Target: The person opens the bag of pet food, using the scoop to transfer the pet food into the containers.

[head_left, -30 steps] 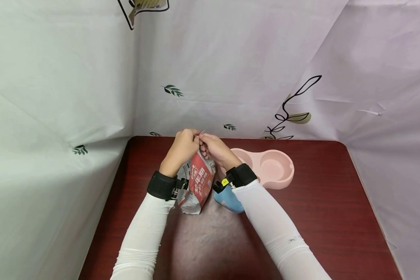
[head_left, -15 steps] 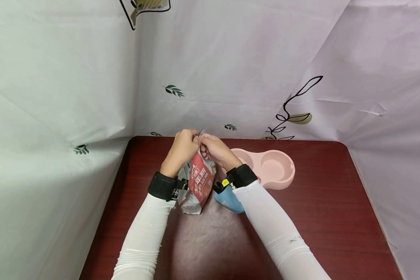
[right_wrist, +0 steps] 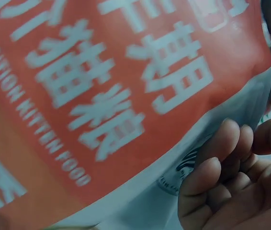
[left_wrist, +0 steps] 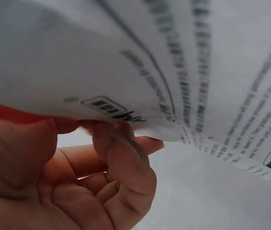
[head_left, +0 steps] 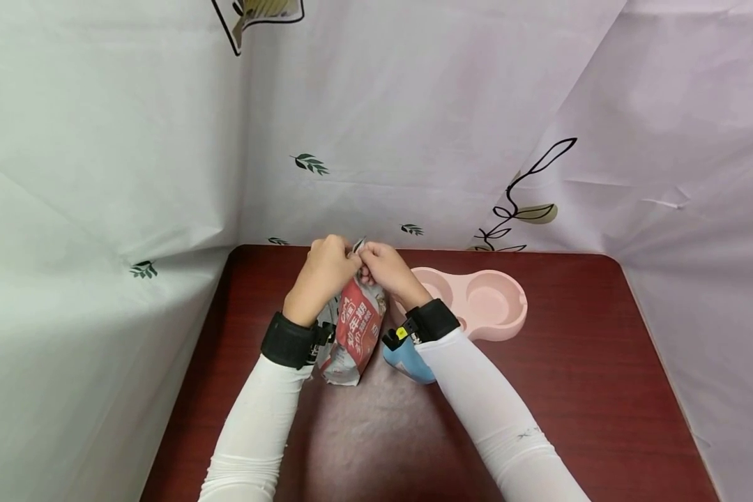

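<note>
A red and white bag of kitten food stands on the table, its top gathered between both hands. My left hand pinches the top edge; in the left wrist view, the thumb and curled fingers grip the bag's printed white back. Close beside it, my right hand pinches the same edge from the right. The right wrist view has the bag's red front filling most of the frame, with the right fingers curled by its white side. A small grey corner of the bag sticks up between the hands.
A pink double bowl sits right of the bag, partly behind the right wrist. Under the right forearm lies a blue object, partly covered. The dark red table meets a hanging white cloth at its back edge.
Both hands have shifted slightly at the bag's top, the left one a little down and left. More of the bag's top corner shows between them. The bowl and blue object stay put.
</note>
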Demonstrator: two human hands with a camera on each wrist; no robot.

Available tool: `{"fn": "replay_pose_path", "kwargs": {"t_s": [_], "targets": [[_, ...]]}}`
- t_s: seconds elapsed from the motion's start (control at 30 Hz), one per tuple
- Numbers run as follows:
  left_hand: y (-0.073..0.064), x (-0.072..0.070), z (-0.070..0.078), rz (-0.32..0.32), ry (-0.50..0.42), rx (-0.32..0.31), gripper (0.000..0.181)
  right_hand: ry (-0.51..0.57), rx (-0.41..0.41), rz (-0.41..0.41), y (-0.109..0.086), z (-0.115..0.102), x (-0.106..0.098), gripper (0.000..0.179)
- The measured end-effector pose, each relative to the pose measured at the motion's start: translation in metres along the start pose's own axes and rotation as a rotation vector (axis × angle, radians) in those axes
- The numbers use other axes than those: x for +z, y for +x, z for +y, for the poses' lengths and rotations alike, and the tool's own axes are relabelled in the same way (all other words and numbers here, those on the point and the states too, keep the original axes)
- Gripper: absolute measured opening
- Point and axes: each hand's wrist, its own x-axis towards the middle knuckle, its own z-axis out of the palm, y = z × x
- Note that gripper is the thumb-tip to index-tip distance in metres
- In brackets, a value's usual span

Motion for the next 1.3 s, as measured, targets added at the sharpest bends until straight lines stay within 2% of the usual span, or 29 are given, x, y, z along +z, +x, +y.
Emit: {"fn": "replay_pose_path", "kwargs": {"t_s": [0.37,0.53,0.63,0.73,0.83,0.9,1.07,1.3], "targets": [[-0.004,-0.002,-0.006,0.015,-0.012,0.023,0.042,-0.004,-0.019,0.013,-0.006,0.007,-0.008,0.033],[-0.006,-0.002,-0.007,0.041,-0.008,0.025,0.041,-0.068,-0.03,0.015,-0.008,0.004,-0.014,0.034],[-0.007,-0.002,-0.006,0.037,-0.007,0.008,0.038,-0.129,-0.016,-0.018,-0.01,-0.002,-0.013,0.036],[-0.008,-0.001,-0.005,0.016,-0.004,-0.012,0.033,-0.157,0.009,-0.098,-0.012,-0.01,-0.011,0.039],[-0.01,-0.002,-0.005,-0.013,-0.005,-0.03,0.026,-0.12,0.05,-0.177,-0.015,-0.017,-0.009,0.039],[-0.012,-0.002,-0.004,-0.035,-0.012,-0.046,0.022,-0.084,0.069,-0.195,-0.016,-0.019,-0.009,0.038],[-0.014,0.0,-0.005,-0.062,-0.044,-0.072,0.017,0.007,0.066,-0.181,-0.017,-0.016,-0.007,0.035],[-0.015,0.005,-0.01,-0.03,-0.09,-0.053,0.019,0.116,0.06,-0.144,-0.021,-0.009,-0.003,0.036]]}}
